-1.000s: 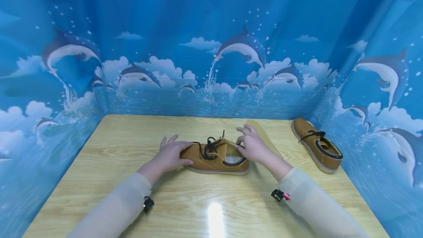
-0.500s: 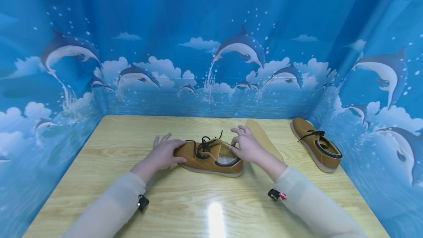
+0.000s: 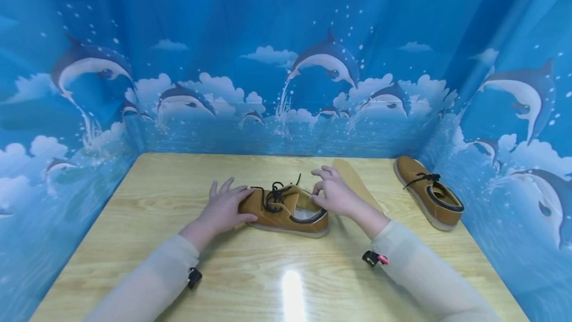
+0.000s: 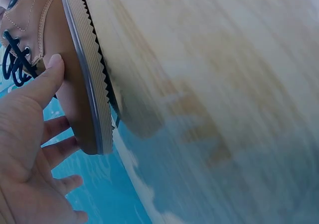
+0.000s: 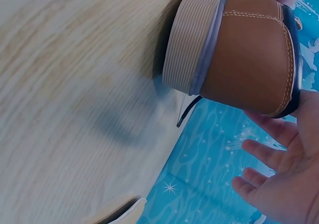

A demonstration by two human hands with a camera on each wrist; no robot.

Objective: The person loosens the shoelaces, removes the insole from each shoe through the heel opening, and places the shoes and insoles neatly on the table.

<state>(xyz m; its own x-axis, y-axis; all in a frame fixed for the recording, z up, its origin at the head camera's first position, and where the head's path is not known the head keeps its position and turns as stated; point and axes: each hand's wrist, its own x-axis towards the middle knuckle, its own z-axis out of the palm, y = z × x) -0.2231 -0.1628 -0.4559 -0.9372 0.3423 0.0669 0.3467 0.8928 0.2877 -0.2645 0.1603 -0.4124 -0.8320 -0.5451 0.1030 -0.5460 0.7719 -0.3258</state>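
A brown lace-up shoe (image 3: 286,220) with a pale ridged sole stands at mid-table, toe to the left, its black laces loose. My left hand (image 3: 221,210) holds the toe, thumb on the near side and fingers on the far side. In the left wrist view the thumb (image 4: 50,77) presses the upper. At the heel end, my right hand (image 3: 337,195) pinches the padded collar on the far side of the opening. The right wrist view has the shoe's heel (image 5: 249,59) close up, with fingers behind the collar. Something whitish shows inside the opening.
A tan insole (image 3: 355,183) lies on the table behind my right hand. The matching brown shoe (image 3: 429,195), its laces tied, stands at the right edge. Blue dolphin-print curtains (image 3: 250,63) hang around the back and sides of the wooden table (image 3: 241,277).
Both hands and the shoe have shifted a little to the left, uncovering more of the insole. The grip on toe and collar is the same. The other shoe has stayed in place.
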